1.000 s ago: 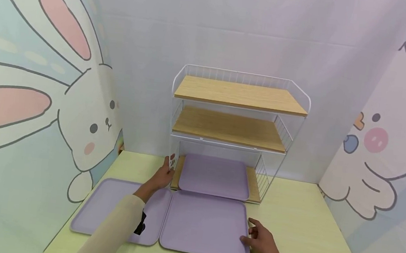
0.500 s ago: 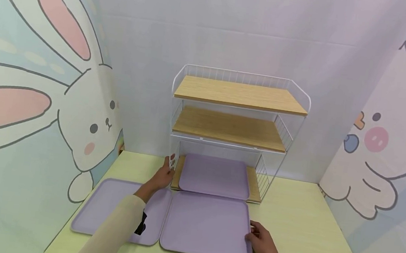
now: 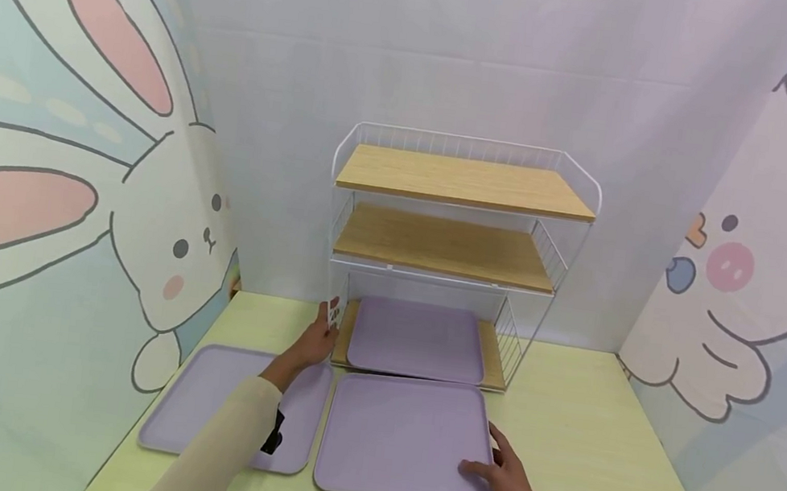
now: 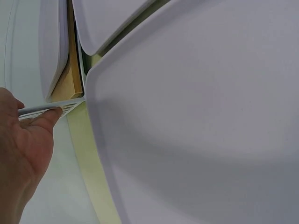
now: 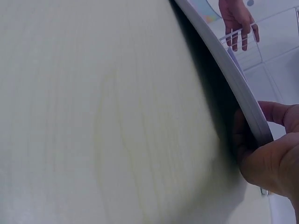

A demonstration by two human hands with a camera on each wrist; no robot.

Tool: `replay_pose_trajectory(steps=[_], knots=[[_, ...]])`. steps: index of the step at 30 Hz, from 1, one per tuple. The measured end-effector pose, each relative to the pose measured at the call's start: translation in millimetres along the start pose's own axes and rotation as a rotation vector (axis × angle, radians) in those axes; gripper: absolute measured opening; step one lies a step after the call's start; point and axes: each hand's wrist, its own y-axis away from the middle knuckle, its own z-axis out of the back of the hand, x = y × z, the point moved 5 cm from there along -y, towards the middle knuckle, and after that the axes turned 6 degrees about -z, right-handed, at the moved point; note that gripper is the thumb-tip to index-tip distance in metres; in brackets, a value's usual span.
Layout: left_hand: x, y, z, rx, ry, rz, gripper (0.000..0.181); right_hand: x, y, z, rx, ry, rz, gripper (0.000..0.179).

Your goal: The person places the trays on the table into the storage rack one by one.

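My left hand [image 3: 314, 343] holds the lower left wire side of a white three-tier rack [image 3: 466, 181] with wooden shelves. In the left wrist view its thumb and fingers close round the wire grid [image 4: 70, 106]. In front of the rack lies a flat lilac tray [image 3: 403, 441]. My right hand [image 3: 510, 486] grips that tray's right edge, thumb on top and the other fingers beneath. The right wrist view shows the tray's edge [image 5: 233, 70] raised off the table, with dark shadow under it.
Another lilac tray [image 3: 202, 394] lies on the left, partly under my left forearm. A third tray [image 3: 419, 339] rests on the rack's bottom shelf. The light wood-grain table [image 3: 591, 430] extends to the right. Curtains with cartoon animals enclose the sides and back.
My right hand has gone from touching the front tray's right edge to gripping it with fingers underneath. The tray has shifted slightly right, away from the left tray. My left hand stays put.
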Motion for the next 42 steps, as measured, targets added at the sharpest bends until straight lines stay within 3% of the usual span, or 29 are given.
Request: replay_pose_trajectory(steps=[5,17,25,31,42], knots=[[0.5,0.5,1.6,-0.002,-0.008,0.003,0.067,1,8.1,-7,0.038,-0.064,0.032,0.126],[6.8,3.5,1.0,-0.003,-0.007,0.016,0.066,-2,12.0,-12,0.031,-0.148,0.066,0.126],[4.9,3.3,1.8,0.003,0.004,0.012,0.066,13,18.1,-10,0.024,-0.153,0.077,0.122],[2.3,2.0,3.3,-0.011,-0.02,-0.01,0.065,40,26.3,-2,0.034,-0.204,0.082,0.118],[-0.6,1.0,1.5,-0.031,-0.018,-0.033,0.064,116,44.7,19,0.071,-0.232,0.12,0.117]])
